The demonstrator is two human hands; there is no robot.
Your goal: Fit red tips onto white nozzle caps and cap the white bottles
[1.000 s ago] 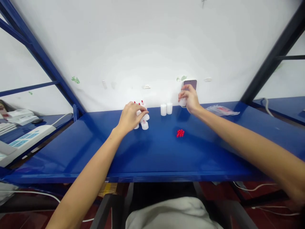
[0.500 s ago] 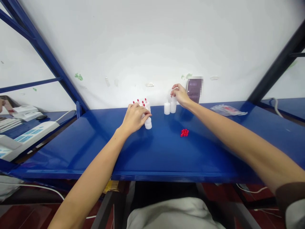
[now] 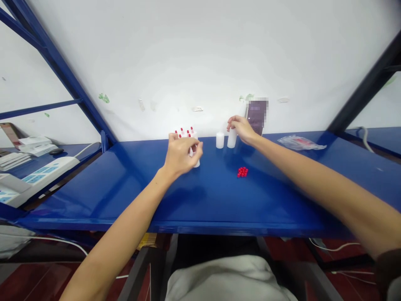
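My left hand (image 3: pixel 183 154) is on the left with its fingers curled and a gap between thumb and forefinger. Through that gap shows the white tip of a small plastic bottle (image 3: pixel 197 164), which stands behind the hand and is mostly hidden by it. Farther back, several white bottles with red-capped nozzles (image 3: pixel 191 129) stand close together, partly covered by the same hand. My right hand (image 3: pixel 242 127) has its fingers around the upper part of a white bottle (image 3: pixel 231 139) near the wall. Beside it stands another white bottle (image 3: pixel 219 141).
A cluster of small red caps (image 3: pixel 242 172) lies on the blue table (image 3: pixel 206 200). A dark, partly blurred phone-like panel (image 3: pixel 257 115) leans on the wall. A clear plastic bag (image 3: pixel 300 142) lies at right; a power strip (image 3: pixel 44 177) is at far left.
My left hand has turned slightly and its thumb has come away from the bottle beneath. My right hand has lowered onto the white bottle, which has shifted slightly right.
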